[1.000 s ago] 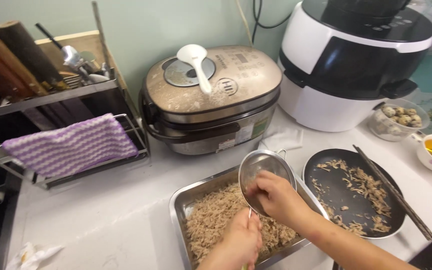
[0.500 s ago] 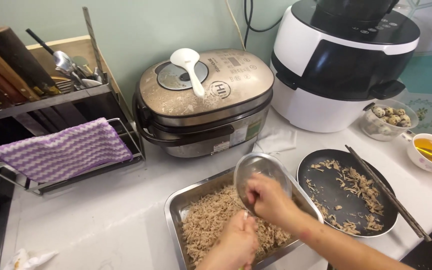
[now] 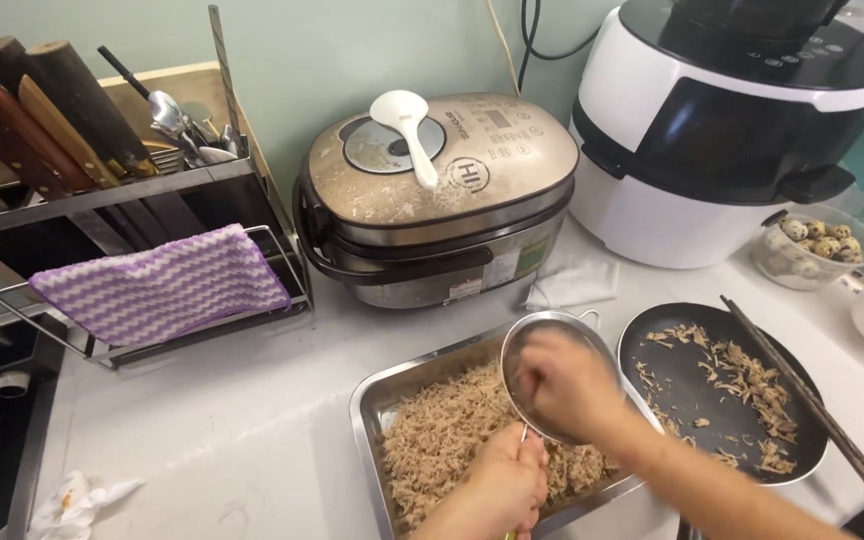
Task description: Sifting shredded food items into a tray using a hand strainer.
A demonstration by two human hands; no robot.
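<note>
Hovering over the tray point(image 3: 372, 400), a round wire sieve point(image 3: 542, 345) sits just above the heap of shredded meat point(image 3: 442, 440), so whatever falls through the mesh lands back in the tray rather than on the counter point(image 3: 212, 440). The left hand point(image 3: 504, 485) is clenched round the sieve's handle at the near edge, keeping the bowl level. The right hand point(image 3: 567, 385) reaches into the bowl from the right with fingers curled down; it seems to press or rub the contents against the mesh, though the hand hides what lies under it, so I cannot tell whether it grips anything.

Just right of the tray lies a dark pan point(image 3: 692, 385) with scattered shreds, and chopsticks point(image 3: 802, 400) rest across its rim, kept off the counter. Behind the tray stands a rice cooker point(image 3: 452, 200), a white paddle point(image 3: 407, 125) parked on its lid. A large white appliance point(image 3: 712, 130) stands to its right, with a bowl of small speckled eggs point(image 3: 817, 240) beside it. At the left, a striped cloth point(image 3: 162, 285) hangs over a rack to dry.
</note>
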